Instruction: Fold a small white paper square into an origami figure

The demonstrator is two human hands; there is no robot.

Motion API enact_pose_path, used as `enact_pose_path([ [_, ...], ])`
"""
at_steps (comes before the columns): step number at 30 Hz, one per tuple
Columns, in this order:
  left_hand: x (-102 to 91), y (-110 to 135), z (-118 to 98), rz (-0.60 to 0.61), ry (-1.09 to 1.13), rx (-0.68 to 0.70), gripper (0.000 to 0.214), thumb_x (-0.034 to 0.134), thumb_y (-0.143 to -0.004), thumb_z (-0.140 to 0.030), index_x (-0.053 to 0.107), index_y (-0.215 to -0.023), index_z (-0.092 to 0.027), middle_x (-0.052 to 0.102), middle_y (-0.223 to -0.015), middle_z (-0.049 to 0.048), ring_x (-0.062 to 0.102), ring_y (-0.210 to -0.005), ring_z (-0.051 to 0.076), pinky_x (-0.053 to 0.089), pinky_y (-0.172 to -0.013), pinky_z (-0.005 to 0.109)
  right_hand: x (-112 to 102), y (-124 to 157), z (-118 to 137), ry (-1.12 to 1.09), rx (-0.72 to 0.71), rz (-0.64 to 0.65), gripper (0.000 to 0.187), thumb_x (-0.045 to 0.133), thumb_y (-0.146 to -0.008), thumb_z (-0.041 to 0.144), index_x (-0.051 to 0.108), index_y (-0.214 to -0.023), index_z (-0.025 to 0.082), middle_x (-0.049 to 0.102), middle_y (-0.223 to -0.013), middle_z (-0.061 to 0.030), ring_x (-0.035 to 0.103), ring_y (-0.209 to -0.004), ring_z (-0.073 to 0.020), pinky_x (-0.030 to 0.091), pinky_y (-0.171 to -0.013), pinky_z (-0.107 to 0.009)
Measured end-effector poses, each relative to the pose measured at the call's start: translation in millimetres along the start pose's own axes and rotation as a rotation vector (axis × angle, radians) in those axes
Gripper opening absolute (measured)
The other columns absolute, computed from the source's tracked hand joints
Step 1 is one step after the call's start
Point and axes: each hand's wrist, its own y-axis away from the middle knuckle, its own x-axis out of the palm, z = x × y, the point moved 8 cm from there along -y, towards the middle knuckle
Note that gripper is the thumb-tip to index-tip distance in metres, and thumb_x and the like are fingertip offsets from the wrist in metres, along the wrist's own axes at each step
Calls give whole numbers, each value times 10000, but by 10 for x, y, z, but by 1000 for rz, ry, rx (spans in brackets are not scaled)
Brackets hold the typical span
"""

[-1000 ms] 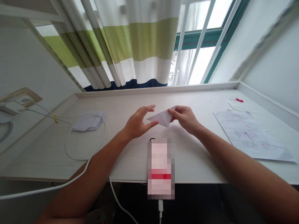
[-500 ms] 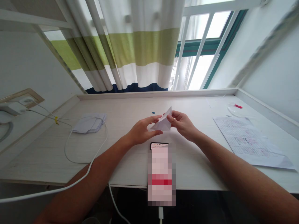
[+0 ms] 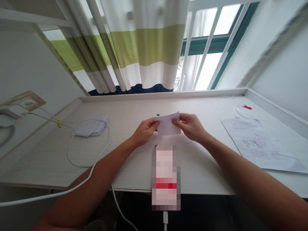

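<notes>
A small white sheet of paper (image 3: 167,125) is held up just above the pale desk (image 3: 134,150), between both hands. My left hand (image 3: 145,130) pinches its left edge with thumb and fingers. On the paper's right edge my right hand (image 3: 190,126) is closed in the same kind of pinch. The sheet now shows as a flat, roughly rectangular face turned toward me. A phone (image 3: 166,176) lies on the desk directly below the hands, its screen blurred out.
A stack of white papers (image 3: 92,125) lies at the left with a white cable (image 3: 72,154) looping past it. A printed sheet (image 3: 257,141) lies at the right. A tiny blue scrap (image 3: 158,114) sits behind the hands. A striped curtain (image 3: 139,48) and a window stand beyond.
My left hand went from open beside the paper to pinching it. The paper changed from a folded triangular shape to a flat rectangular face held between both hands.
</notes>
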Motion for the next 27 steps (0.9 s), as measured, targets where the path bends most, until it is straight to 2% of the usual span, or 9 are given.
enact_pose_path([
  [3,10,9,27,7,117,-88,363,732,-879,-463,788,-1060,-153,767,-921,70,680,-837,196,562,-786,333,-28,-4,-17,-53,15,-44,278,795,-846,445,778,-983,204,788,-987,-76,707,-870,-237,583,-753,-387],
  [6,39,32,69,48,257,-186,367,775,-842,-413,774,-1087,-140,781,-952,93,719,-843,213,584,-806,360,2,3,-25,-161,38,-29,346,838,-809,473,754,-1006,200,790,-1016,-80,710,-865,-215,584,-746,-358],
  [9,64,53,87,83,298,-231,385,809,-821,-382,766,-1119,-141,790,-1028,116,743,-883,233,592,-812,368,89,28,-11,-216,83,53,396,860,-792,462,739,-1061,198,787,-1081,-91,721,-881,-206,593,-756,-351],
  [13,79,58,106,86,282,-247,386,825,-807,-426,785,-1049,-128,797,-1026,132,753,-915,257,600,-833,389,227,78,-2,-210,164,214,478,891,-753,422,734,-1136,182,789,-1103,-108,743,-920,-237,619,-784,-391],
  [15,81,54,114,90,292,-252,404,835,-793,-439,787,-1045,-127,797,-1021,135,758,-903,263,609,-821,398,231,83,-7,-201,183,232,465,891,-750,397,745,-1130,173,796,-1071,-107,747,-921,-243,623,-794,-405],
  [21,29,53,108,80,221,-259,397,791,-833,-468,793,-1076,-154,783,-973,108,740,-847,237,624,-736,384,122,44,-59,-116,190,162,301,845,-780,337,782,-1023,172,799,-1014,-96,734,-903,-245,588,-805,-408],
  [24,21,39,28,100,102,-159,311,753,-870,-415,808,-1073,-185,777,-1044,96,708,-958,230,606,-819,383,61,21,-7,73,66,95,168,794,-821,339,783,-914,199,779,-915,-67,707,-856,-239,572,-808,-435],
  [27,-39,20,-60,43,-18,-16,248,776,-841,-324,817,-1060,-214,746,-1179,91,662,-1110,238,559,-933,383,9,44,181,323,-200,-13,35,772,-827,272,775,-849,245,746,-936,-51,677,-894,-246,559,-861,-472],
])
